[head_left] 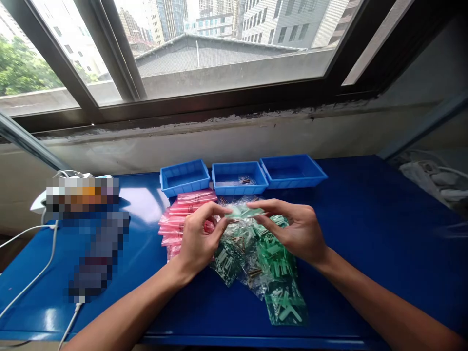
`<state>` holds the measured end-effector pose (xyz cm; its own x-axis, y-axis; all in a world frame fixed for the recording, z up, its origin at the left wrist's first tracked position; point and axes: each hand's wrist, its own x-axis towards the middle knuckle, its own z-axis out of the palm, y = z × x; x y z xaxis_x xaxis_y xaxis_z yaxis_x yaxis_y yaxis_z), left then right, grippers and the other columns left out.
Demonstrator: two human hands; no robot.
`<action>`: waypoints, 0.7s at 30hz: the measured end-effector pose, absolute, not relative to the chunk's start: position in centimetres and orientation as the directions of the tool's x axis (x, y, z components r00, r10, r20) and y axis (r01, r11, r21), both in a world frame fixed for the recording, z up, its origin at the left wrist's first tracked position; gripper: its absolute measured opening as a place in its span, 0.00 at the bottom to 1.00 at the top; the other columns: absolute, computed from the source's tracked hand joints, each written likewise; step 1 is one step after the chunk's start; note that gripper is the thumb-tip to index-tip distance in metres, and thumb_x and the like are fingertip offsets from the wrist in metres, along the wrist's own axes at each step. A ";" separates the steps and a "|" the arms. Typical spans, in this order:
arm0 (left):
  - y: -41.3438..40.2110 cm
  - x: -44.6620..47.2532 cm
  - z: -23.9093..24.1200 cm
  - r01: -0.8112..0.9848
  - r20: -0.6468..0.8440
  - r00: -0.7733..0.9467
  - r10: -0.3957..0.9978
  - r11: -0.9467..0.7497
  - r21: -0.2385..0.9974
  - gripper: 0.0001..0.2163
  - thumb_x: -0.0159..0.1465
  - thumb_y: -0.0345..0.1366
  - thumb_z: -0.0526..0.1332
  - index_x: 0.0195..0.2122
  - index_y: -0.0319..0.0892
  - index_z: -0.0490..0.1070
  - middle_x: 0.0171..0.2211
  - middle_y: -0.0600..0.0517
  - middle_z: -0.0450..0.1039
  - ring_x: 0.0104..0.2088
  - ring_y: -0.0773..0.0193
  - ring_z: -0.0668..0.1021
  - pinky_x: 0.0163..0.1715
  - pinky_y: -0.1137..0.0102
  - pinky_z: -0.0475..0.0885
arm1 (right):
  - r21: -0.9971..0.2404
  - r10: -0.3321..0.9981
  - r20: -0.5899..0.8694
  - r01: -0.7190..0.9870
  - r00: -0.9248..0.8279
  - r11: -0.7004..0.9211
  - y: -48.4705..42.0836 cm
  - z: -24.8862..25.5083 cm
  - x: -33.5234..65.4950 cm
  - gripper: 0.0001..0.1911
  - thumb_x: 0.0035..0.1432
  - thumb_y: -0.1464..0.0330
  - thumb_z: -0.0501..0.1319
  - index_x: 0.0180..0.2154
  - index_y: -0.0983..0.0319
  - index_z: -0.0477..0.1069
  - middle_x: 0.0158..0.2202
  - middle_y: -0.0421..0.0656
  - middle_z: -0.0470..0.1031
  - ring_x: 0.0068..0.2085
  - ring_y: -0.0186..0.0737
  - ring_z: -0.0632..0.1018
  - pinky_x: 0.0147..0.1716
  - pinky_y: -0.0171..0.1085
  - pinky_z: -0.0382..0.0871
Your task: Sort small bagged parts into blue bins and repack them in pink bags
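- The packet [243, 211], thin clear film with pale green pieces inside, is held up over the heap, at the clock's centre with the window at 12.
- Both hands are pinched on it: the left hand [203, 234] at its 9 o'clock end, the right hand [298, 231] at its 3 o'clock end, fingertips and thumbs bearing on the film.
- It should be light and floppy, the film slick and easily creased, the contents stiffer and apt to slide; opposite edges look the best hold, with a gentle pinch.
- Green packets [276, 253] are heaped at 4 to 5 o'clock; another green packet [287, 308] lies at their near end.
- Clear packets with metal pieces [256, 275] lie around 6, overlapping the green ones, so edges may snag.
- Pink bags [188, 197] are stacked at 9, partly hidden by the left hand.
- Blue trays stand on the worktop [365, 219]: left tray [186, 187] at 10, middle tray [239, 188] at 12, right tray [297, 184] at 2.
- A white cable [49, 263] trails at 8, well apart.
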<state>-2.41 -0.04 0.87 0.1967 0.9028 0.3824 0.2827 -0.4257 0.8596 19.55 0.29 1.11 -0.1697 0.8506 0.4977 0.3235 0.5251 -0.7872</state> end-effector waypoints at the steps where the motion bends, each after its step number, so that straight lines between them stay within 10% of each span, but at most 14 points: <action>1: -0.1 -2.4 0.9 0.277 0.351 0.211 0.912 -0.400 0.874 0.08 0.70 0.37 0.63 0.34 0.41 0.74 0.27 0.52 0.77 0.24 0.67 0.75 0.25 0.73 0.70 | -0.816 0.865 0.458 0.290 -0.205 0.500 0.3 1.1 19.6 0.03 0.61 0.67 0.71 0.36 0.57 0.85 0.31 0.42 0.87 0.28 0.44 0.86 0.29 0.40 0.84; 7: -0.2 -2.3 1.0 0.186 0.223 0.249 0.942 -0.273 0.944 0.13 0.74 0.44 0.57 0.35 0.43 0.68 0.19 0.59 0.64 0.18 0.71 0.65 0.19 0.75 0.60 | -0.985 0.924 0.166 -0.011 -0.344 0.173 1.1 0.4 20.0 0.13 0.60 0.60 0.73 0.28 0.61 0.79 0.21 0.40 0.80 0.19 0.36 0.79 0.19 0.33 0.76; 15: -0.1 -2.4 1.1 0.179 0.216 0.272 0.938 -0.269 0.946 0.13 0.74 0.43 0.56 0.37 0.41 0.71 0.20 0.57 0.68 0.19 0.70 0.69 0.20 0.75 0.63 | -0.908 0.955 -0.010 -0.402 0.297 0.116 4.6 -1.0 22.3 0.13 0.51 0.61 0.79 0.34 0.58 0.81 0.34 0.42 0.87 0.37 0.41 0.88 0.33 0.31 0.84; 21: -0.1 -2.3 1.2 0.217 0.226 0.282 0.932 -0.291 0.932 0.13 0.74 0.42 0.57 0.35 0.41 0.72 0.20 0.57 0.69 0.20 0.69 0.70 0.21 0.75 0.63 | -0.950 0.974 -0.013 -0.306 0.227 0.059 4.6 -0.2 22.7 0.17 0.54 0.56 0.75 0.43 0.56 0.81 0.36 0.43 0.86 0.31 0.40 0.85 0.23 0.34 0.78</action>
<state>-2.31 -0.08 1.25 0.2819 0.9324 0.2260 0.2174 -0.2915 0.9316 22.67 4.65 -0.17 0.2269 0.9738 -0.0130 -0.3062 0.0586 -0.9502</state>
